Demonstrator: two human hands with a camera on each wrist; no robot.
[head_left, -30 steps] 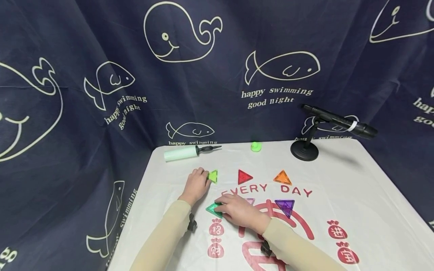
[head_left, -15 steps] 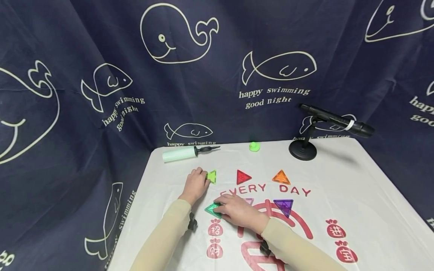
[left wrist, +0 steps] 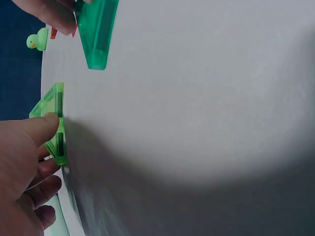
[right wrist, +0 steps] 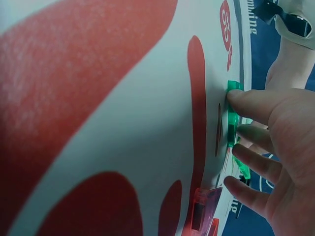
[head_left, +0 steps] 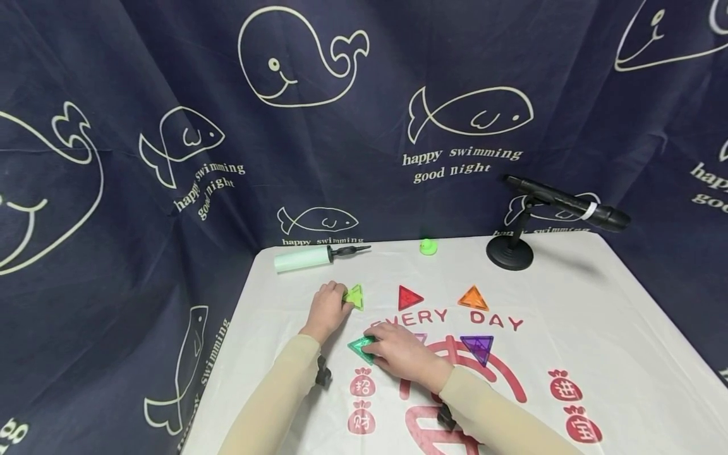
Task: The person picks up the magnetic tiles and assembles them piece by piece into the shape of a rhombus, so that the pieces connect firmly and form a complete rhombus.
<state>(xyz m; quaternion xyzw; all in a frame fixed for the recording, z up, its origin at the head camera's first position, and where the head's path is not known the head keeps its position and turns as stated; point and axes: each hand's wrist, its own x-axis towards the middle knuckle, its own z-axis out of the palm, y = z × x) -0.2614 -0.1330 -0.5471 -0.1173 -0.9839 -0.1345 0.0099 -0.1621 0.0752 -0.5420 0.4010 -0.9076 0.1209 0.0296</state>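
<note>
Two translucent triangular tiles are in hand. At the left of the table, my left hand (head_left: pixel 328 313) pinches a light green tile (head_left: pixel 356 297) by its left corner. In the left wrist view the thumb lies on that light green tile (left wrist: pixel 58 105), with fingertips behind it. Closer to me, my right hand (head_left: pixel 405 352) holds a teal-green tile (head_left: pixel 358 346) between thumb and fingers. The right wrist view shows the thumb on the edge of the teal-green tile (right wrist: pixel 232 115), its other fingers spread. Part of each tile is hidden by fingers.
Red (head_left: pixel 409 297), orange (head_left: pixel 474 298) and purple (head_left: pixel 479 349) triangular tiles lie to the right. A pink tile (head_left: pixel 421 337) is partly covered by the right hand. Along the back stand a pump (head_left: pixel 304 258), a green toy duck (head_left: pixel 428 246) and a microphone on a stand (head_left: pixel 510 253).
The right hand and teal-green tile have shifted slightly right. The light green tile has turned a little in the left fingers. The head view wobbles slightly; other tiles stay put.
</note>
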